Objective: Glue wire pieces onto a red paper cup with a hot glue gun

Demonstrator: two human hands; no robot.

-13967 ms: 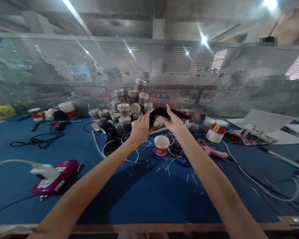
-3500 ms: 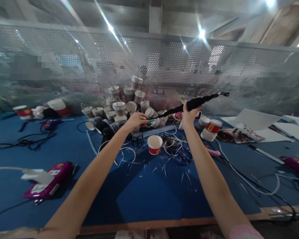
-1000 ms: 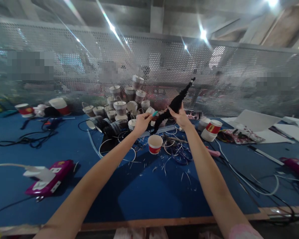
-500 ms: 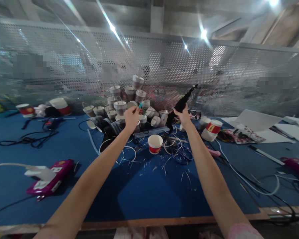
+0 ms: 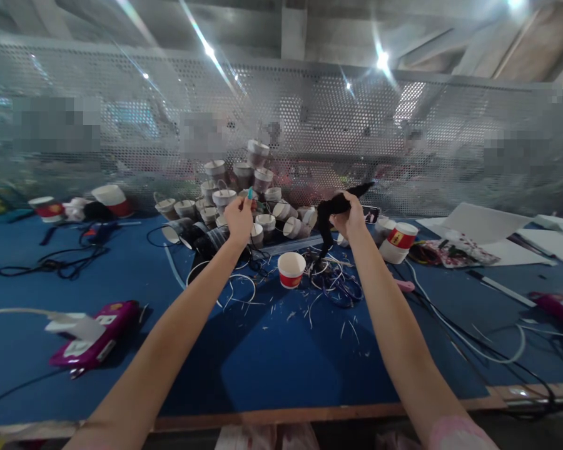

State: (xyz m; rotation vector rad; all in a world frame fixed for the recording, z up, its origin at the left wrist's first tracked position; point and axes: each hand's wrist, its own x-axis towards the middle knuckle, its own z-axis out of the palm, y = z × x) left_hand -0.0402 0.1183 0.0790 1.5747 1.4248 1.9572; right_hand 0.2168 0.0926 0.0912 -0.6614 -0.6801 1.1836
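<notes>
My left hand (image 5: 239,219) is closed in a pinch, raised in front of the piled cups. From its fingertips sticks a small teal-ended piece (image 5: 250,193), too small to name. On the right, my right hand (image 5: 351,217) grips a black, soft, crumpled strip of material (image 5: 334,207). One end of this strip points up and to the right; the other hangs down over loose wires. Between my forearms, a red and white paper cup (image 5: 291,270) stands upright on the blue table (image 5: 286,362).
Behind my hands rises a heap of wire-handled cups (image 5: 225,199). Blue-handled scissors (image 5: 344,292) lie among white wire offcuts. A purple power strip (image 5: 96,334) sits left, papers (image 5: 481,231) right. A perforated metal screen (image 5: 309,125) borders the back.
My left hand has moved a little left with the teal-ended piece. The black strip in my right hand has tipped lower and bunched up, and the right fingers have shifted over it.
</notes>
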